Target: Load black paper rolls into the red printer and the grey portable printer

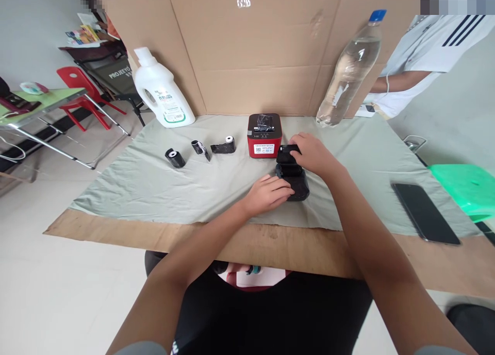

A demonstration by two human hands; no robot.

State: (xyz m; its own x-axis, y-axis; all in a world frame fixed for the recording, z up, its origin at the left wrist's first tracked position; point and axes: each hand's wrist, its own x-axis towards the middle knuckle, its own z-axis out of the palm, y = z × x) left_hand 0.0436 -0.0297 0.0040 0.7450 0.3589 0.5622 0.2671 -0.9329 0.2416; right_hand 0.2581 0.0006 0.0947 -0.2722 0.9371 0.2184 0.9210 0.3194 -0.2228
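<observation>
A small black portable printer (pixel 300 188) lies on the grey cloth in front of me, with its lid (pixel 285 155) raised at the far end. My left hand (pixel 266 196) rests on the left side of the printer's body, fingers curled over its edge. With its fingers on the raised lid, my right hand (pixel 312 155) grips it from the right; part of the grip is hidden. Just behind the lid stands a red and black box-shaped device (pixel 264 138) with a white label. Leftward lie three dark rolls: a near roll (pixel 175 158), a smaller roll (pixel 199 148) and a partly unrolled one (pixel 226 145).
A white jug (pixel 164 89) stands at the back left, and a tall clear bottle (pixel 350 74) at the back right, before a cardboard screen (pixel 251 51). A black phone (pixel 425 213) lies at the right. Beyond are a green stool (pixel 464 187) and a person in white (pixel 425 61).
</observation>
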